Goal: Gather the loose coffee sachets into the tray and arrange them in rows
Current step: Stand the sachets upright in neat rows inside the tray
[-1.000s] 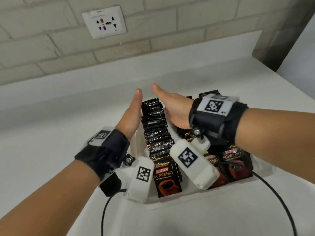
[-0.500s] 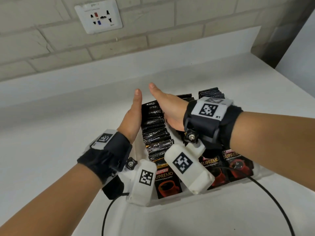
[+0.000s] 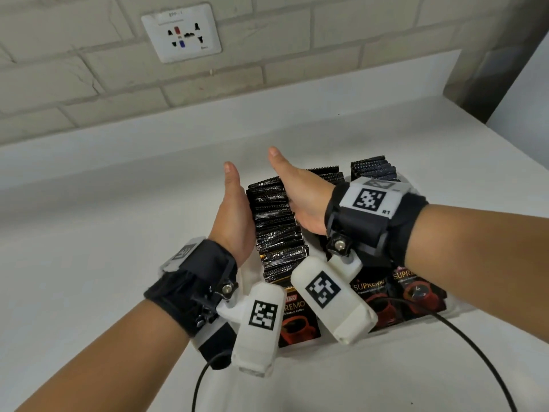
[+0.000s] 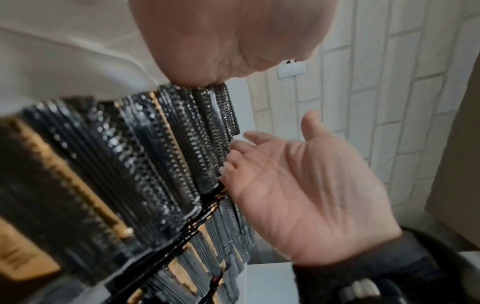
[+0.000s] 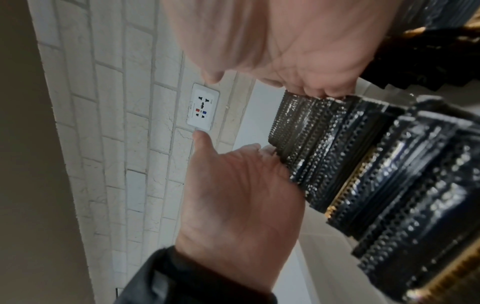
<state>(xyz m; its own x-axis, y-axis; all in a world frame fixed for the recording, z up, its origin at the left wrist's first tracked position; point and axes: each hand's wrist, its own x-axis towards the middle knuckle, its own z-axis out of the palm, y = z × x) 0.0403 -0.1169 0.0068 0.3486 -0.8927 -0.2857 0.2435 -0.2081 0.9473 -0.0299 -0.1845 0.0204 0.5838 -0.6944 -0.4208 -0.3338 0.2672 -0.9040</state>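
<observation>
A white tray (image 3: 309, 347) on the counter holds three rows of black coffee sachets standing on edge. The front ones show red cups and "SUPREMO" (image 3: 414, 289). My left hand (image 3: 234, 209) lies flat along the left side of the left row (image 3: 273, 221). My right hand (image 3: 300, 191) lies flat along that row's right side. In the left wrist view the right hand (image 4: 298, 185) touches the row's far end (image 4: 207, 133) with its fingertips. In the right wrist view the left hand (image 5: 233, 195) touches the same stack (image 5: 363, 164) at its corner. Neither hand holds a sachet.
The middle row (image 3: 329, 173) and right row (image 3: 372, 168) stand behind my right wrist. A wall socket (image 3: 181, 32) sits on the brick wall beyond the counter. Black cables (image 3: 475, 352) run from the wrist cameras over the near counter. A wall corner (image 3: 505, 55) bounds the right side.
Both hands stay flat on either side of the left row, with almost no movement. The head view has shifted slightly.
</observation>
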